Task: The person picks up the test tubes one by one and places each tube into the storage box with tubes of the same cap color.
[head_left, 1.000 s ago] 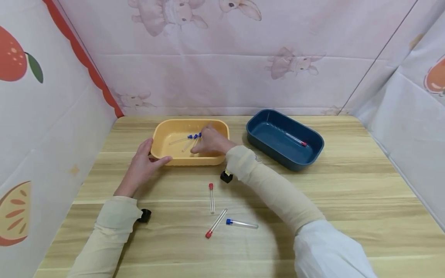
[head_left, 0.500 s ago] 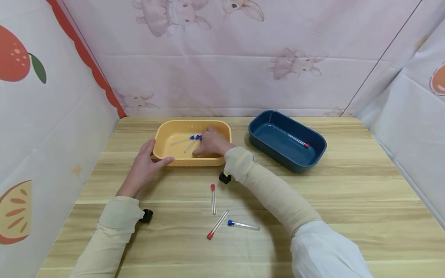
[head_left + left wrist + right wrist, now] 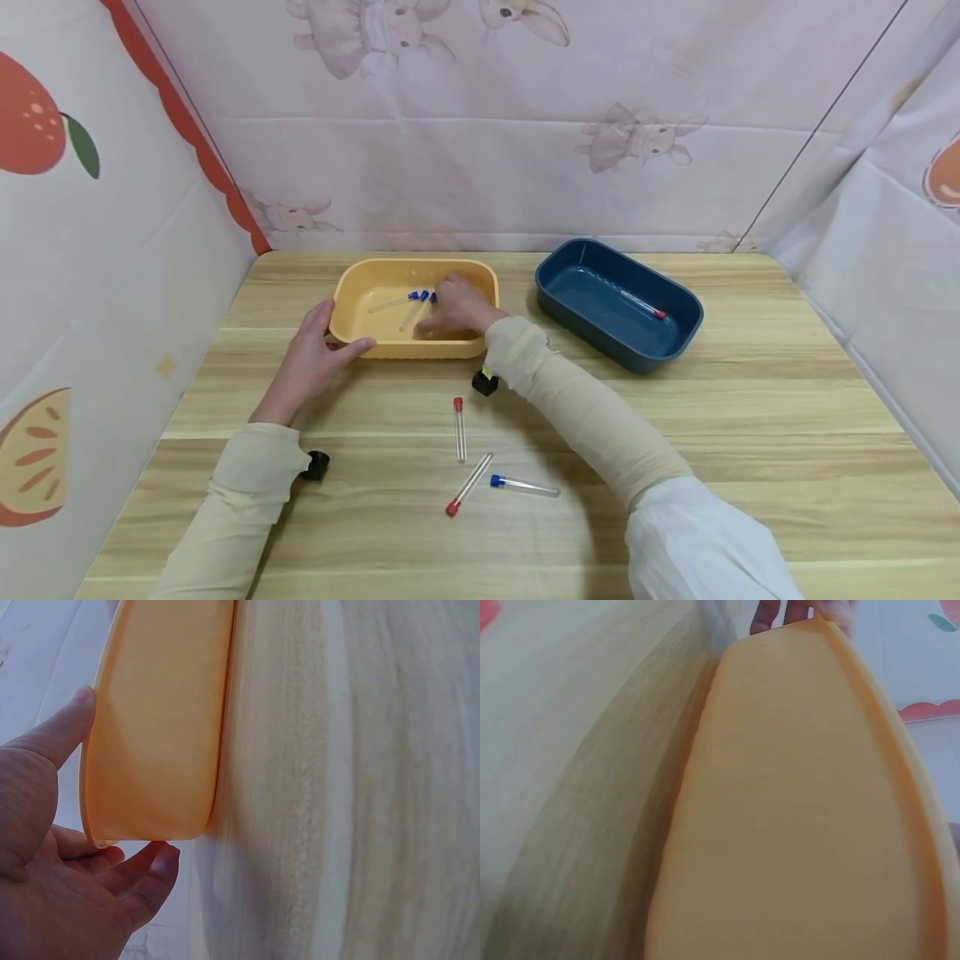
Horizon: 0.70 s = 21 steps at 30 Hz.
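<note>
My left hand grips the near left corner of the yellow basin, thumb along the front rim and fingers against the end wall. In the left wrist view, the thumb tip lies at the rim of the basin. My right hand reaches inside the basin's right half, fingers curled at a blue-capped test tube; that tube is partly covered by the hand. Beside it, two more blue-capped test tubes lie on the basin floor. The right wrist view shows mostly the basin's outer front wall.
A dark blue basin stands angled at the right, holding a red-capped tube. On the wooden table nearer me lie two red-capped tubes and one blue-capped tube. Patterned cloth walls enclose the back and sides.
The blue-capped tube at my right fingers has shifted slightly toward me within the yellow basin. My left hand keeps its hold on the corner. The whole head view has drifted a little.
</note>
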Motion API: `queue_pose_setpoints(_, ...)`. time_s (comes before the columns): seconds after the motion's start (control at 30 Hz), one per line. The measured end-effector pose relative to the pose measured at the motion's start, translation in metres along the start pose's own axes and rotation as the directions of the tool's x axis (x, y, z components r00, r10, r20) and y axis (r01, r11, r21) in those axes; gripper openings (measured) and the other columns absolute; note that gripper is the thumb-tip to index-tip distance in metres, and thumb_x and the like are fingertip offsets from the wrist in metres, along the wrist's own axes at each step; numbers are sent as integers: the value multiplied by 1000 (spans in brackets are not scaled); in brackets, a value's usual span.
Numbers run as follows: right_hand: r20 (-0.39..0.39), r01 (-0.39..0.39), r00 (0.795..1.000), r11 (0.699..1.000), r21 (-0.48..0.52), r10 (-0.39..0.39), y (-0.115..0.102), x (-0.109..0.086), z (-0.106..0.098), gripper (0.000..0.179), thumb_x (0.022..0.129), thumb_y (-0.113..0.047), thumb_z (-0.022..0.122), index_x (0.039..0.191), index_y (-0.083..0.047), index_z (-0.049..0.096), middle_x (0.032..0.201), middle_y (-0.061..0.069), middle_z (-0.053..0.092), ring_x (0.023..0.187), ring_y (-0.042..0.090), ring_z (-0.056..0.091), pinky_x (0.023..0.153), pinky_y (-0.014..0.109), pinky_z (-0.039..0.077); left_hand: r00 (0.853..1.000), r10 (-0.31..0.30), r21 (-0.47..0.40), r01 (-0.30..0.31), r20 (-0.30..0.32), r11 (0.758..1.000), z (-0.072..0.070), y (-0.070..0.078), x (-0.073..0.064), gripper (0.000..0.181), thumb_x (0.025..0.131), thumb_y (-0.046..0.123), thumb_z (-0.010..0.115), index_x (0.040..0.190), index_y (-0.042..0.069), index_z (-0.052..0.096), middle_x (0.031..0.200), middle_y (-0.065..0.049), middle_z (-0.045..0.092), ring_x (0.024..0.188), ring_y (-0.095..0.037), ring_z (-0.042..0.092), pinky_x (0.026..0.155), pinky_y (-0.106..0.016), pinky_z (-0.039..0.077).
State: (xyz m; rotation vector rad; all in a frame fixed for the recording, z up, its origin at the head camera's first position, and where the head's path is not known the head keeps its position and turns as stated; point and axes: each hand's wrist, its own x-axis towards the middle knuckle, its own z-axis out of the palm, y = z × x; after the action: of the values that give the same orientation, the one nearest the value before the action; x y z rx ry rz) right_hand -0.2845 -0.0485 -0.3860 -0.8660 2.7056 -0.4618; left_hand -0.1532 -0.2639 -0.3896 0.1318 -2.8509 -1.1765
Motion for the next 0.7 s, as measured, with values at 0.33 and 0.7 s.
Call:
queue_pose_setpoints(0.33, -60, 70, 996, 976, 208, -58, 5, -3, -10, 62, 82, -47, 66, 117, 3, 51, 111, 14, 56, 92, 23, 54, 79, 32, 47, 1000, 12, -7, -12, 2, 1000, 0, 0, 0, 106, 76, 62, 62, 149, 6, 10, 152, -15, 13, 129, -33, 33, 98, -45, 39)
queue_pose_setpoints(0.7, -226, 213, 963, 926, 312, -145, 0, -44, -39, 62, 89, -37, 62, 136, -1, 43, 126, 16, 51, 107, 26, 53, 87, 31, 46, 1000, -8, -10, 8, 11, 1000, -2, 1, -1, 109, 74, 64, 61, 150, 6, 8, 152, -16, 13, 131, -34, 30, 101, -47, 35)
